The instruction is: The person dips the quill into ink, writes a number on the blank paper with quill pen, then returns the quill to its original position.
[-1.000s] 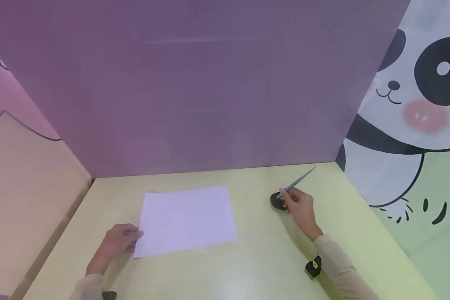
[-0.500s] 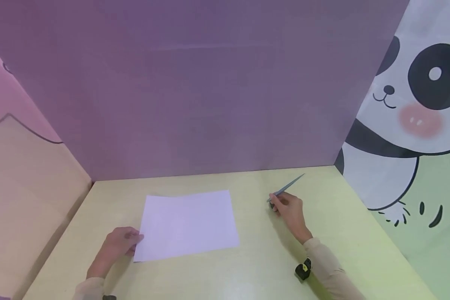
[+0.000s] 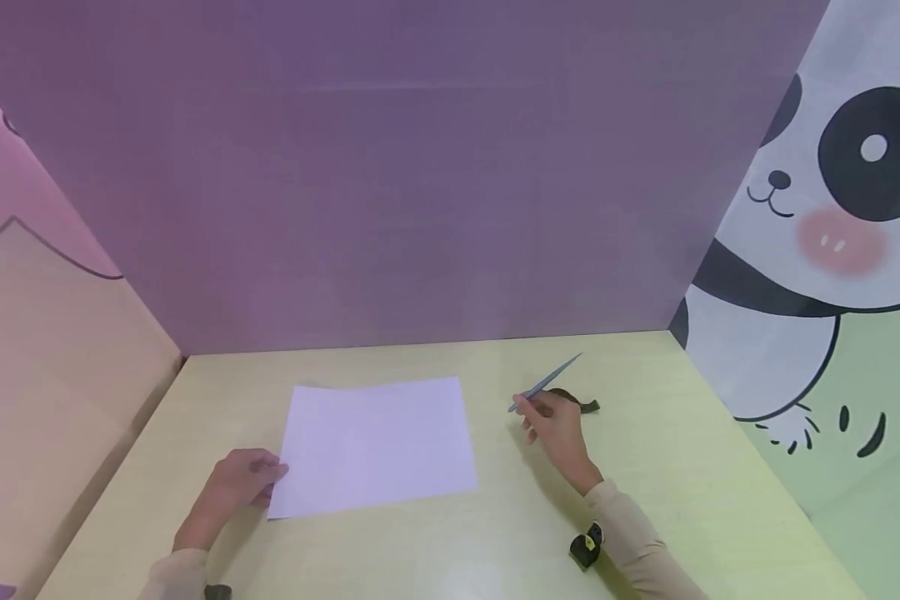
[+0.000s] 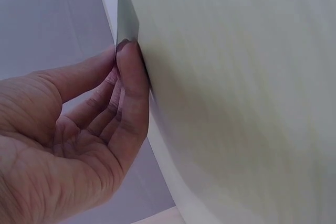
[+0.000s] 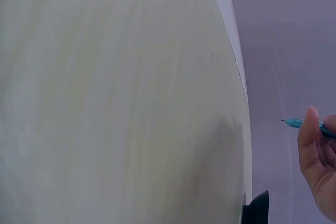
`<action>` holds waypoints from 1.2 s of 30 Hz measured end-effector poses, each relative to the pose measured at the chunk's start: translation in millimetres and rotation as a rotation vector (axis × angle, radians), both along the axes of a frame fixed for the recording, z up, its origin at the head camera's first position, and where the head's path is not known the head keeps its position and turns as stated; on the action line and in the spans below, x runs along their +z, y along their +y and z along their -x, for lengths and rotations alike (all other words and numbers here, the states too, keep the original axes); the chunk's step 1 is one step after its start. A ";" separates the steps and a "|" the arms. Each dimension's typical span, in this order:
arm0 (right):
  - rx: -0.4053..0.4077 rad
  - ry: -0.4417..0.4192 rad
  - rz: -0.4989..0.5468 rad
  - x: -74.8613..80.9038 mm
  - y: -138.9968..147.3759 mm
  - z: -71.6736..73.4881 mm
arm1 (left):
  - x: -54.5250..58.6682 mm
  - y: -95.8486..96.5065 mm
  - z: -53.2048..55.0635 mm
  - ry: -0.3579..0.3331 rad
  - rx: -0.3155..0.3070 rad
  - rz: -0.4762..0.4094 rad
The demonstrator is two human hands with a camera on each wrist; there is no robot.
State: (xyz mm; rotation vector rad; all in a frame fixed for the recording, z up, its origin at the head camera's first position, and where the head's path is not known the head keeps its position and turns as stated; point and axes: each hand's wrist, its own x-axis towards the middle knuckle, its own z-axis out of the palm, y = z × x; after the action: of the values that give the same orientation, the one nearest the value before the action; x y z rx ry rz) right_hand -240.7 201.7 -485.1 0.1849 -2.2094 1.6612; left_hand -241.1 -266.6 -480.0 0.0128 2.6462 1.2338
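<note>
A white sheet of paper (image 3: 378,446) lies on the table left of centre. My left hand (image 3: 232,483) pinches its near left edge between thumb and forefinger. In the left wrist view, the paper (image 4: 127,17) rises slightly at the pinched edge. To the right of the sheet, my right hand (image 3: 558,437) holds a slim blue-green pen (image 3: 558,373) above the table. Its long tapered end points up to the far right, and its writing tip faces the paper. In the right wrist view the pen's tip (image 5: 292,123) sticks out past the fingers.
A small black object (image 3: 588,407) with a curved shape stands on the table just behind my right hand, partly hidden by it. The pale table (image 3: 420,550) ends at a purple wall (image 3: 420,208). A panda picture (image 3: 787,333) covers the right wall.
My right hand has moved left with the pen, closer to the paper. The black object, earlier by the fingertips, now shows behind the hand's right side. My left hand stays at the sheet's edge.
</note>
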 end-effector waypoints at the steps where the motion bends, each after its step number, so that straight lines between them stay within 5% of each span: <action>1: 0.002 0.002 -0.005 0.0 0.0 0.3 | -0.2 0.6 0.1 -0.002 0.002 0.003; 10: 0.067 0.058 0.006 -0.9 -1.7 4.9 | -4.9 3.2 0.0 0.001 -0.004 0.042; 21: 0.084 0.000 -0.087 1.1 -10.4 1.1 | -14.8 14.4 -6.2 0.012 -0.020 0.017; 36: 0.099 -0.047 -0.102 1.2 -12.7 1.6 | -10.3 24.3 -6.7 0.003 -0.015 0.054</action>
State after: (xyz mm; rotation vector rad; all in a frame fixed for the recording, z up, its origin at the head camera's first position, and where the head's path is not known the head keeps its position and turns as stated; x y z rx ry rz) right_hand -242.3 189.0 -483.9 0.2894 -2.3573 1.6192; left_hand -234.4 -242.3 -490.3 0.0252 2.6760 1.1584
